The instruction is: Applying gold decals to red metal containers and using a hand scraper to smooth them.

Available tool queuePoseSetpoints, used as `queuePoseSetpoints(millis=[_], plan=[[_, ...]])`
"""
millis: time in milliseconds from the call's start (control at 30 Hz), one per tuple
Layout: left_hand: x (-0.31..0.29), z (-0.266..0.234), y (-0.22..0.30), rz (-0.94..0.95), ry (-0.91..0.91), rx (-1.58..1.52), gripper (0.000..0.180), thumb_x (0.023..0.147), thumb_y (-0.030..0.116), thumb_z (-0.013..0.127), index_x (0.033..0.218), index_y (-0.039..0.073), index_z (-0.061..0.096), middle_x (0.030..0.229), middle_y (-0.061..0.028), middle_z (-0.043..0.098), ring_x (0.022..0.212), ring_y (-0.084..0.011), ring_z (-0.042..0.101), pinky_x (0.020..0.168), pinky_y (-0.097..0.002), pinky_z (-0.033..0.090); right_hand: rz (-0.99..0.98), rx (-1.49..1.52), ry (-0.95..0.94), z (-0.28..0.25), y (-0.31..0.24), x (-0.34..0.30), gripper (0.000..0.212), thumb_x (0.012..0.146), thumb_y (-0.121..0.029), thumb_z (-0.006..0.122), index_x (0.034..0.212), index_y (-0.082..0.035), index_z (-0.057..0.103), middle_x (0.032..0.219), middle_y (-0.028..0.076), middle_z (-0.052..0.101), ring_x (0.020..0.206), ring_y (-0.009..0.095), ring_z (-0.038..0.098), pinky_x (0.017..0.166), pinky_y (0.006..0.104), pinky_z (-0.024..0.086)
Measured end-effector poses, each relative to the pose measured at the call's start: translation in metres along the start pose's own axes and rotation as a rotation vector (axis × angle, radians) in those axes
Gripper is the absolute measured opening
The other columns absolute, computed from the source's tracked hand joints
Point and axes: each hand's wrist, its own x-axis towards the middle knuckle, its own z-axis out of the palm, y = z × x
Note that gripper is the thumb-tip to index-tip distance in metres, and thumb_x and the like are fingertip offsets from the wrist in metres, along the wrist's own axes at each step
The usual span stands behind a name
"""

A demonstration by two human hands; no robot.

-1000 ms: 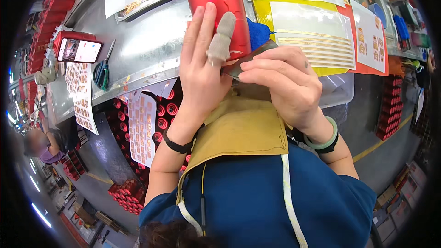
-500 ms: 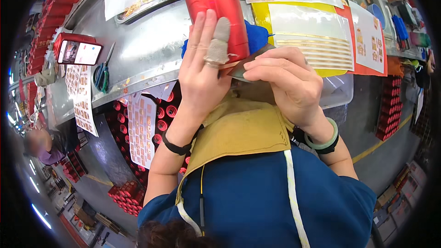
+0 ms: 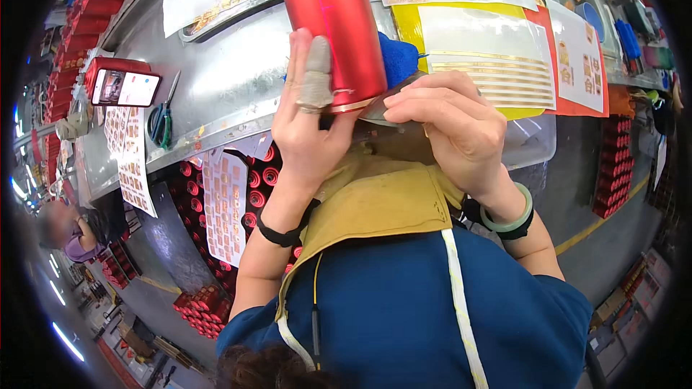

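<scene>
Red tube [image 3: 333,25] has barely moved over 1 second: left hand [image 3: 311,126] still clasps its base, right hand [image 3: 453,126] fingers pinching a strip against the rim.

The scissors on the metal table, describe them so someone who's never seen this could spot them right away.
Start at the grey metal table and go to its left end, where a phone in a red case lies. Just right of it are the scissors, lying flat. Their dark green handles and thin blades set them apart from the paper sheets around.
</scene>
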Motion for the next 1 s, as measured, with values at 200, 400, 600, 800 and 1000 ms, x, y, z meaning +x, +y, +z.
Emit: queuePoseSetpoints(millis=[200, 400, 600, 800, 1000], plan=[[0.005, -0.006, 0.010, -0.036, 0.003, 0.036, 0.080, 0.072, 0.000, 0.083, 0.146, -0.002, 0.055, 0.153, -0.0273, 0.050, 0.143, -0.0430, 0.049, 0.115, -0.0530, 0.042, -0.009, -0.011, 0.005, 0.002, 0.000, -0.001, 0.022, 0.076, 0.005, 0.068, 0.093, -0.006, 0.076, 0.092, 0.005, 0.076, 0.092, 0.024, 0.070, 0.083, 0.0346, 0.054], [0.006, -0.001, 0.005, 0.012, -0.008, 0.038, 0.071, 0.077, 0.002, 0.083, 0.144, -0.001, 0.058, 0.154, -0.0277, 0.049, 0.140, -0.0450, 0.050, 0.113, -0.0484, 0.045, 0.009, 0.003, 0.017, 0.001, 0.001, -0.001, 0.022, 0.076, 0.005, 0.068, 0.093, -0.007, 0.077, 0.093, 0.005, 0.076, 0.092, 0.024, 0.070, 0.082, 0.0345, 0.055], [0.001, -0.006, 0.014, -0.178, -0.011, -0.062, 0.074, 0.079, -0.001, 0.080, 0.148, -0.002, 0.053, 0.154, -0.0283, 0.048, 0.137, -0.0444, 0.054, 0.110, -0.0444, 0.048, 0.009, -0.009, 0.024, 0.002, -0.001, -0.002, 0.022, 0.076, 0.005, 0.069, 0.093, -0.007, 0.077, 0.092, 0.004, 0.076, 0.092, 0.024, 0.070, 0.082, 0.0347, 0.055], [0.009, -0.005, 0.006, 0.035, -0.035, 0.056, 0.076, 0.074, -0.006, 0.079, 0.146, -0.003, 0.056, 0.153, -0.0271, 0.050, 0.141, -0.0455, 0.050, 0.112, -0.0479, 0.046, -0.004, 0.012, 0.034, 0.002, 0.003, 0.001, 0.023, 0.076, 0.006, 0.068, 0.093, -0.006, 0.077, 0.092, 0.004, 0.076, 0.091, 0.024, 0.070, 0.082, 0.0350, 0.055], [0.001, -0.005, 0.007, -0.112, -0.014, 0.022, 0.082, 0.077, 0.003, 0.085, 0.151, -0.003, 0.049, 0.154, -0.0312, 0.046, 0.141, -0.0452, 0.050, 0.112, -0.0452, 0.046, -0.010, 0.005, 0.030, 0.002, 0.002, 0.001, 0.023, 0.075, 0.006, 0.068, 0.093, -0.006, 0.076, 0.091, 0.004, 0.076, 0.090, 0.024, 0.069, 0.082, 0.0347, 0.054]])
